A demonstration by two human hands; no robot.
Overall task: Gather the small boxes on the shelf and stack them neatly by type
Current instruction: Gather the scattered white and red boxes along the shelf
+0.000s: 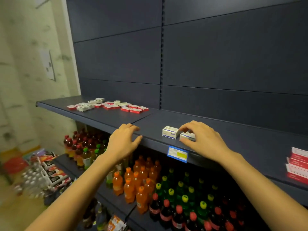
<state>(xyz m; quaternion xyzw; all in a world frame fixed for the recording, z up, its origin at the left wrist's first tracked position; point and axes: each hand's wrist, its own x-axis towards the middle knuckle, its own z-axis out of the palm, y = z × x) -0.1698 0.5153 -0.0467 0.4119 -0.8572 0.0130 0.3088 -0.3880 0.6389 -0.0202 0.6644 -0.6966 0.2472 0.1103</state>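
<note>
Two white boxes with blue print stand side by side near the front edge of the dark shelf [233, 137]. My right hand [202, 140] pinches the right white box [187, 136] between thumb and fingers. The left white box [170, 132] stands free beside it. My left hand [124, 140] rests on the shelf's front edge with relaxed fingers and holds nothing. A scattered heap of red-and-white boxes [131, 108] and white boxes [85, 107] lies at the shelf's far left. A neat stack of red-and-white boxes [298, 165] sits at the right edge.
A blue price tag [177, 154] hangs on the shelf lip under the white boxes. Lower shelves hold orange, green and red-capped drink bottles [141, 184]. Packaged goods [50, 170] sit low at the left by a pale wall.
</note>
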